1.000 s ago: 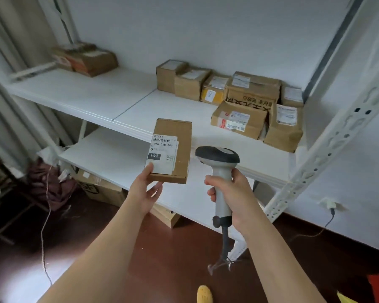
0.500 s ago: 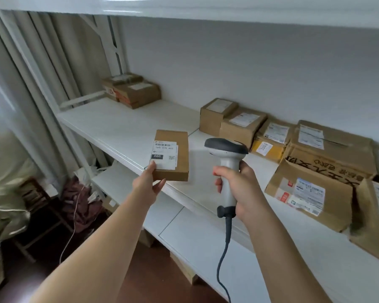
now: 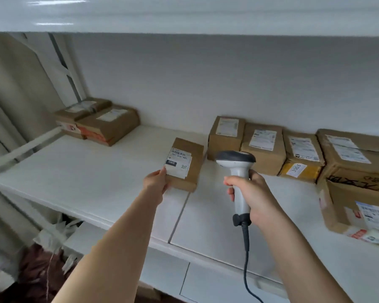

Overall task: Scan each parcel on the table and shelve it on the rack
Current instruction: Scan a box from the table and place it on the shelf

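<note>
A flat brown parcel (image 3: 190,162) with a white label lies low over the white middle shelf (image 3: 92,171) of the rack, just left of a row of shelved boxes. My left hand (image 3: 157,182) holds its near left corner, thumb on the label. My right hand (image 3: 253,196) grips the handle of a grey and white barcode scanner (image 3: 236,162), held upright to the right of the parcel, its cable hanging down.
Several brown boxes (image 3: 263,145) line the back right of the shelf, with a large one (image 3: 346,206) at the right edge. Two parcels (image 3: 101,121) sit at the back left. Another shelf runs overhead (image 3: 184,14), and a lower shelf (image 3: 217,278) lies beneath.
My left hand has carried the parcel forward and down onto the middle shelf beside the box row. The view has risen and closed in on the rack. The scanner stayed in my right hand.
</note>
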The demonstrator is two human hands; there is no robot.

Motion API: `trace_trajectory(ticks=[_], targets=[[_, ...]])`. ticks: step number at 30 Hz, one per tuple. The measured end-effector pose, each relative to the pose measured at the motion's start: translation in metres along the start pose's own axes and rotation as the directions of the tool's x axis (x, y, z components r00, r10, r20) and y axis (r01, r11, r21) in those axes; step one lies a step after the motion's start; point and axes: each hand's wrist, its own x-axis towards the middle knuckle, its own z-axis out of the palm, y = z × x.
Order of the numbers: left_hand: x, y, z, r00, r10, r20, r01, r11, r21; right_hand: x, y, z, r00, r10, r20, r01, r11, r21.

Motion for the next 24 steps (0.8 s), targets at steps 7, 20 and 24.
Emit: trace_trajectory(ticks=[7, 20, 24], targets=[[0.053, 0.027, 0.052, 0.989, -0.050, 0.140, 0.018, 0.975, 0.220, 0.018, -0.002, 0.025, 0.990, -0.006, -0.138, 0.012, 0.999, 0.039], [0.075, 0.017, 0.109, 0.984, -0.055, 0.168, 0.012, 0.970, 0.244, 0.025, -0.008, 0.005, 0.943, 0.012, -0.331, 0.042, 0.987, 0.155], [0.058, 0.012, 0.113, 0.993, -0.027, 0.113, 0.000, 0.973, 0.233, 0.019, -0.006, 0.001, 0.932, 0.012, -0.362, 0.050, 0.986, 0.160]])
